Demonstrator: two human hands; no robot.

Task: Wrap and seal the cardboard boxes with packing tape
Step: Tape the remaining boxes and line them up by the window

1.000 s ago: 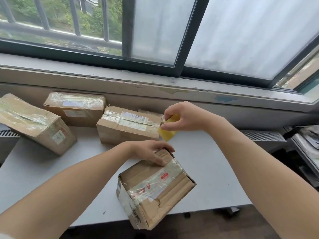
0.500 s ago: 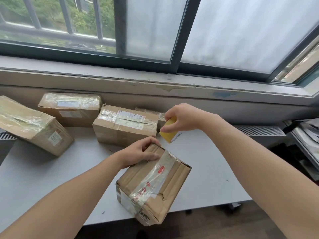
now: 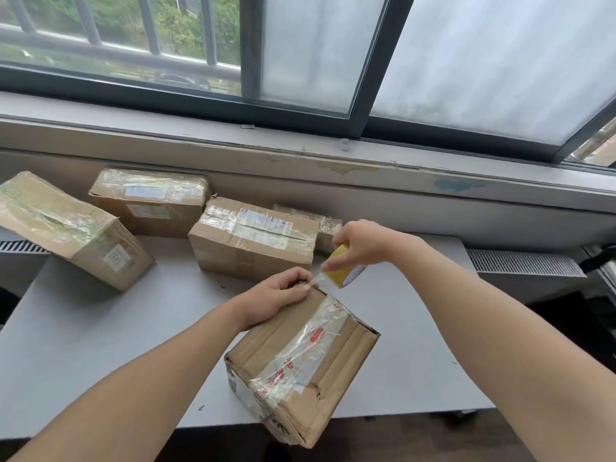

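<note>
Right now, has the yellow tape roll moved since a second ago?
Yes. Against the middle box, the tape roll in the right hand has come slightly nearer the person, toward the left hand pinching the tape end.

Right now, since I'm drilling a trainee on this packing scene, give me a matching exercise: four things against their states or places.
Things:
1 left hand
2 right hand
3 nearest cardboard box
4 far-left cardboard box

States or places:
a tilted, at the left end of the table
b holds the yellow tape roll
c juts past the table's near edge
d grips a box's far edge, where the tape strip is stuck down

Pairs: 1-d, 2-b, 3-c, 4-a
</note>
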